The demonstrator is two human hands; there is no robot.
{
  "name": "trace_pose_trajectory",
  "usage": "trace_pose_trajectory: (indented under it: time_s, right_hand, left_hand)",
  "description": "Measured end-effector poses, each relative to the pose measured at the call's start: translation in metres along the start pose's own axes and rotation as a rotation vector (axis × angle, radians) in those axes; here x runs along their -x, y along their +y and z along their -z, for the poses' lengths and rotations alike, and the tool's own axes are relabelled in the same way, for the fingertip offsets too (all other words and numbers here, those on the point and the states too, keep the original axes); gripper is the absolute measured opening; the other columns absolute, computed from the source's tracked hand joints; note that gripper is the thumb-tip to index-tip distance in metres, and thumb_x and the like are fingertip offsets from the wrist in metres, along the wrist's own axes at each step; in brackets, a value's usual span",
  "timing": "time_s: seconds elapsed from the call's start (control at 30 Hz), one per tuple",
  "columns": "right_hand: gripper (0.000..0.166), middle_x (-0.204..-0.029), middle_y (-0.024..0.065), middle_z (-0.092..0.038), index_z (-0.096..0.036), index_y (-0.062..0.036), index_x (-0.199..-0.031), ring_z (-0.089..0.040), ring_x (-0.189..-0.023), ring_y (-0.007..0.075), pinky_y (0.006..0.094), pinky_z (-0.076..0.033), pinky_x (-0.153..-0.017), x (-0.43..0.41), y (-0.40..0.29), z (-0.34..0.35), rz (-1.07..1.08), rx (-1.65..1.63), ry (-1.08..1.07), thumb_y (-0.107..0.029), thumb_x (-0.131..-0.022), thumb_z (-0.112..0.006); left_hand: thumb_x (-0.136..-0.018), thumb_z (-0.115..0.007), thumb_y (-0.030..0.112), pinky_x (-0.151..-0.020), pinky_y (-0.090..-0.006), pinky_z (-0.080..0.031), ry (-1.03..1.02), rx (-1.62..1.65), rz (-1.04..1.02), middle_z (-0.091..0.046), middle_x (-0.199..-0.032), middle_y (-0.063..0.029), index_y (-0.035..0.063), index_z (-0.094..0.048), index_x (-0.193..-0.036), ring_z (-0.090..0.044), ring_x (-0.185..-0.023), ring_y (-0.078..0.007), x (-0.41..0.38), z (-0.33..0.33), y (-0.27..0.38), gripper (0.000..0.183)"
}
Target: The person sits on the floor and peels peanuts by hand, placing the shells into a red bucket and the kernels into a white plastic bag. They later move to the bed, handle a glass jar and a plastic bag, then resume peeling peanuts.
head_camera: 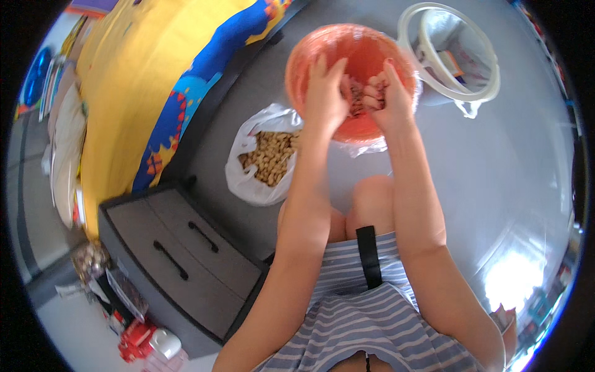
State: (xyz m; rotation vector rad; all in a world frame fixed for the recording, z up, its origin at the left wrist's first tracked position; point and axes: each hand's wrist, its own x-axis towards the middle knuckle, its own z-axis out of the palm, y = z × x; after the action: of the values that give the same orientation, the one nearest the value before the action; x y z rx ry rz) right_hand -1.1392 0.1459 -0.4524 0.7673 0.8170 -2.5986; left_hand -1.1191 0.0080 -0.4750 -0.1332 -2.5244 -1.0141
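Observation:
Both my hands reach into an orange plastic bucket (358, 135). My left hand (327, 90) is over the bucket's left side, palm turned inward, with some fingers stretched out. Opposite it, my right hand (395, 95) has several fingers curled towards the middle. Between them lie small reddish-brown bits (357, 98), at or below the fingertips. Blur and the fingers hide whether either hand grips any of them. Clear plastic film (365, 148) shows around the bucket's base. A white plastic bag (251, 193) of unshelled peanuts (272, 156) lies open on the floor, left of the bucket.
A white-rimmed bin (488, 93) with a liner and some refuse stands right of the bucket. At lower left is a dark drawer unit (186, 251) with black handles. A bed with a yellow and blue cover (135, 79) runs along the left. Grey floor (488, 186) extends right.

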Motion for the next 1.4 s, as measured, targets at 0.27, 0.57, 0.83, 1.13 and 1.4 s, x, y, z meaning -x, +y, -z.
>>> trace_pose_trajectory:
  time_s: [0.27, 0.57, 0.83, 1.13, 1.4]
  right_hand:
    - [0.021, -0.062, -0.0045, -0.036, -0.058, -0.0035, -0.113, -0.029, -0.049, 0.0045, 0.0183, -0.022, -0.041, 0.002, -0.001, 0.003, -0.203, 0.054, -0.089, -0.017, -0.102, -0.047]
    - [0.035, -0.069, -0.0027, -0.043, -0.053, -0.0085, -0.071, -0.039, -0.060, 0.0068, 0.0189, -0.025, -0.042, 0.012, 0.003, -0.023, -0.206, -0.100, -0.022, -0.030, -0.099, -0.056]
    - [0.032, -0.060, -0.0028, -0.034, -0.056, -0.0083, -0.079, -0.027, -0.050, 0.0073, 0.0213, -0.022, -0.042, 0.010, -0.014, 0.007, -0.167, 0.045, -0.330, -0.030, -0.101, -0.049]
    - [0.042, -0.062, -0.0064, -0.044, -0.055, 0.0040, -0.128, -0.029, -0.049, 0.0044, 0.0210, -0.020, -0.045, 0.020, 0.004, -0.020, -0.081, 0.389, -0.459, -0.020, -0.095, -0.061]
    - [0.032, -0.069, -0.0022, -0.057, -0.067, 0.0031, -0.113, -0.035, -0.048, 0.0024, 0.0188, -0.025, -0.042, 0.035, 0.001, -0.032, 0.074, 0.517, -0.453, -0.020, -0.090, -0.069]
  left_hand:
    - [-0.089, -0.067, 0.018, -0.060, -0.0262, -0.053, 0.165, 0.173, 0.392, -0.072, -0.091, -0.0079, 0.0042, -0.069, -0.106, -0.068, -0.071, -0.0134, -0.001, 0.075, -0.058, 0.022]
    - [-0.079, -0.065, 0.012, -0.079, -0.0389, -0.051, -0.362, -0.351, 0.461, -0.068, -0.085, -0.0158, 0.0072, -0.072, -0.094, -0.065, -0.085, -0.0332, 0.145, 0.050, -0.205, 0.017]
    - [-0.080, -0.061, 0.005, -0.082, -0.0439, -0.049, -0.347, -0.498, 0.407, -0.065, -0.098, -0.0188, 0.0056, -0.070, -0.099, -0.061, -0.093, -0.0378, 0.150, 0.016, -0.206, 0.022]
    - [-0.095, -0.056, 0.007, -0.074, -0.0275, -0.051, -0.004, 0.958, 0.661, -0.067, -0.100, -0.0146, 0.0044, -0.049, -0.126, -0.063, -0.086, -0.0174, 0.038, 0.108, -0.016, 0.032]
    - [-0.095, -0.060, 0.016, -0.080, -0.0291, -0.051, -0.163, 1.178, 0.558, -0.063, -0.105, -0.0103, 0.0040, -0.051, -0.123, -0.061, -0.086, -0.0157, -0.012, 0.073, 0.033, 0.032]
